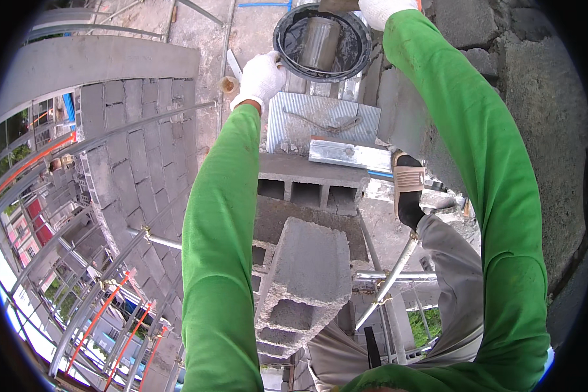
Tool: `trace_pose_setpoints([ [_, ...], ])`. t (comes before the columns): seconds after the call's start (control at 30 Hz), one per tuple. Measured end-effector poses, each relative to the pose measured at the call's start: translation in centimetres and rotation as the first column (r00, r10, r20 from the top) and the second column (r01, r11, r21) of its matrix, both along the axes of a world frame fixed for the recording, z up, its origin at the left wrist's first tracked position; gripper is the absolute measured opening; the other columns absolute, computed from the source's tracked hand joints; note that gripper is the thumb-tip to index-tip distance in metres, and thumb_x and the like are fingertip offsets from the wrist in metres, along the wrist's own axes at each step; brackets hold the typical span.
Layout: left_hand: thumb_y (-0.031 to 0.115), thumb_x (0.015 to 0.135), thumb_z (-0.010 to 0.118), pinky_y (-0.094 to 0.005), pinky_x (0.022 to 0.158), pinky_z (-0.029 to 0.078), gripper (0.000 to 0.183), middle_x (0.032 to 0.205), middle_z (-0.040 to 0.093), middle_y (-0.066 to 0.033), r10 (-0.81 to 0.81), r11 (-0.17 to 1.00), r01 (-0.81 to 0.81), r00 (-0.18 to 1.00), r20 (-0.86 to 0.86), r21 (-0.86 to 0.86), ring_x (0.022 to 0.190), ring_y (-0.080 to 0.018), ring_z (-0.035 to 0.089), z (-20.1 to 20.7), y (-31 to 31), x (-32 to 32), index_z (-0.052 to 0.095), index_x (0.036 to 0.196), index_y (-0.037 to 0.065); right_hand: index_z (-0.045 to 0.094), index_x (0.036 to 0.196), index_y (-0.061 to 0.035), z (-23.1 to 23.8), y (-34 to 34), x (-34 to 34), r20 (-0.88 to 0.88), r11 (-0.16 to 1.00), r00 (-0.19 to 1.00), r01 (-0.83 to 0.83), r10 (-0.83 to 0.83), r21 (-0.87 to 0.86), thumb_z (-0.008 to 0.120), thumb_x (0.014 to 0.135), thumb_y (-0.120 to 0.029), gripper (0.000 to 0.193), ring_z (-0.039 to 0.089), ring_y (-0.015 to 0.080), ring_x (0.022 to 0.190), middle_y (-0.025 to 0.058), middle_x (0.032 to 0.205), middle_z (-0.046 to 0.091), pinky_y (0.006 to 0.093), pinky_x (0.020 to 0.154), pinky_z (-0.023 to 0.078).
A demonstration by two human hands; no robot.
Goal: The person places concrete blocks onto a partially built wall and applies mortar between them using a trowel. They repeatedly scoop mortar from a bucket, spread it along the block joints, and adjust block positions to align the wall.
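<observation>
My left hand (261, 80), in a white glove, is closed at the left rim of a round black bucket (283, 57). Dark wet material coats the inside of the bucket, and a grey cylinder-shaped thing (321, 44) lies in it. At the top edge, my gloved right hand (383, 10) is partly cut off by the picture. It grips what looks like a trowel (338, 4), whose flat brown-grey blade reaches over the bucket's far rim. Below the bucket lies a ribbed metal sheet (287, 134) with a bent wire handle (330, 127).
Hollow concrete blocks (312, 258) are stacked near my body. A metal-faced bar (349, 155) lies beyond them. Scaffold pipes (387, 282) cross by my sandalled foot (409, 179). A block wall (134, 153) and scaffolding drop away at left; a rough concrete wall (545, 130) rises at right.
</observation>
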State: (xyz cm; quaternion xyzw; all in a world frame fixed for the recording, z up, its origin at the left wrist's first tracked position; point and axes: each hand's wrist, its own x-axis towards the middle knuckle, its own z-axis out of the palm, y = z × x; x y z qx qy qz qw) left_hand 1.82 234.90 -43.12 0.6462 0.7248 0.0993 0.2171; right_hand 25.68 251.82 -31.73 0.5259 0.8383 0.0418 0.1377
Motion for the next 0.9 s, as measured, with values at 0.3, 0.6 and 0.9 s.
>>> trace_pose_setpoints([
  [0.3, 0.028, 0.093, 0.065, -0.0489, 0.094, 0.056, 0.036, 0.107, 0.075, -0.0253, -0.017, 0.999, 0.018, 1.000, 0.022, -0.032, 0.103, -0.0431, 0.072, 1.3, -1.8, -0.5, 0.073, 0.120, 0.006, 0.082, 0.104, -0.0078, -2.3, 1.2, 1.2, 0.052, 0.976, 0.998, -0.033, 0.045, -0.217, 0.063, 0.092, -0.022, 0.027, 0.077, 0.0357, 0.101, 0.0170, 0.107, 0.080, 0.0512, 0.084, 0.062],
  [0.6, 0.021, 0.093, 0.066, -0.0508, 0.099, 0.055, 0.040, 0.120, 0.071, -0.0266, 0.050, 0.990, -0.058, 0.996, 0.067, 0.132, 0.111, -0.0457, 0.068, -0.9, 0.4, 3.2, 0.070, 0.130, 0.007, 0.078, 0.119, -0.0099, 5.8, -0.7, -0.1, 0.074, 0.763, 0.993, 0.115, -0.087, -0.637, 0.071, 0.086, -0.013, 0.034, 0.077, 0.0318, 0.093, 0.0124, 0.106, 0.079, 0.0485, 0.077, 0.060],
  [0.9, 0.010, 0.092, 0.062, -0.0470, 0.098, 0.057, 0.039, 0.128, 0.073, -0.0175, -0.185, 0.982, 0.189, 0.976, -0.119, 0.027, 0.111, -0.0405, 0.072, -3.8, 3.5, 5.5, 0.075, 0.128, 0.014, 0.068, 0.127, -0.0114, 3.0, -12.8, 5.7, -0.027, 0.873, 0.954, 0.262, -0.299, -0.412, 0.067, 0.094, -0.016, 0.034, 0.073, 0.0364, 0.113, 0.0166, 0.118, 0.075, 0.0501, 0.092, 0.059],
])
